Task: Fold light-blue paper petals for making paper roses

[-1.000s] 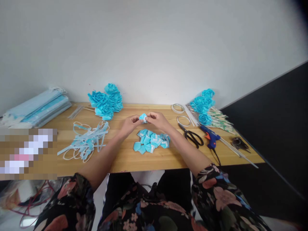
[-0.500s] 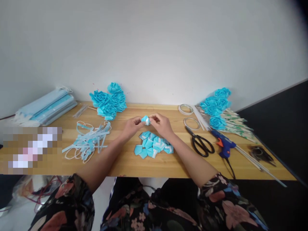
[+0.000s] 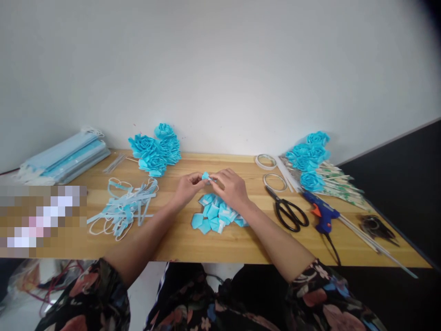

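Note:
Between the fingertips of both hands is a small folded blue petal (image 3: pixel 206 176), mostly hidden by the fingers. My left hand (image 3: pixel 189 186) pinches its left side, closed. From the right, my right hand (image 3: pixel 231 185) pinches it too, with the fingers curled over its edge. Just below the hands lies a pile of similar blue petals (image 3: pixel 213 212), several of them with white strips. The right wrist covers part of that pile.
Cut mask strips and ear loops (image 3: pixel 127 207) lie left, before blue fabric roses (image 3: pixel 155 149) and stacked face masks (image 3: pixel 65 156). To the right are tape rolls (image 3: pixel 274 182), black scissors (image 3: pixel 291 214), a blue glue gun (image 3: pixel 322 211), more roses (image 3: pixel 308 156) and thin sticks (image 3: pixel 361 236).
My right hand has turned, its fingers now reaching over the petal, which shows less than before. The whole view has shifted slightly, with the table sitting lower.

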A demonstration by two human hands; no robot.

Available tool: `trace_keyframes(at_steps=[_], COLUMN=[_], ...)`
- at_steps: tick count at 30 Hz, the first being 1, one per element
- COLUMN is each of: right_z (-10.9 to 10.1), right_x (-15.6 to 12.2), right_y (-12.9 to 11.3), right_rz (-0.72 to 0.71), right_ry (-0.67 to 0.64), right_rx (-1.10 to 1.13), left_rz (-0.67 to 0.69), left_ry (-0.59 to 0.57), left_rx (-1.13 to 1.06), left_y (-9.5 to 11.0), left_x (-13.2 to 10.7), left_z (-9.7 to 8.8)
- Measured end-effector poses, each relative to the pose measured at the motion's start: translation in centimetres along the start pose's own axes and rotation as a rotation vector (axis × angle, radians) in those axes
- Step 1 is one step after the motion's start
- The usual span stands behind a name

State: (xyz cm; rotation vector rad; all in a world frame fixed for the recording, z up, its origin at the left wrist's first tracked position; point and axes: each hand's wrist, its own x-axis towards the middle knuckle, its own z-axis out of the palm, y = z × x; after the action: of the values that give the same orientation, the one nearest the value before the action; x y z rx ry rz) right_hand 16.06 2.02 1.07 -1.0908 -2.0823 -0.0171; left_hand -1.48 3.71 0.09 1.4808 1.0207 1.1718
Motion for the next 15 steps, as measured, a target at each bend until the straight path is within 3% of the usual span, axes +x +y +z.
trace_keyframes(at_steps=[15], right_z=[0.31], right_x=[-0.01], right_y=[0.07], right_rz=[0.173], right_ry=[-0.014], right_rx=[0.226], left_rz=[0.033], left_ry=[-0.016], left_rx=[0.031], left_y=[-0.28], left_x=[-0.03], left_z=[-0.17])
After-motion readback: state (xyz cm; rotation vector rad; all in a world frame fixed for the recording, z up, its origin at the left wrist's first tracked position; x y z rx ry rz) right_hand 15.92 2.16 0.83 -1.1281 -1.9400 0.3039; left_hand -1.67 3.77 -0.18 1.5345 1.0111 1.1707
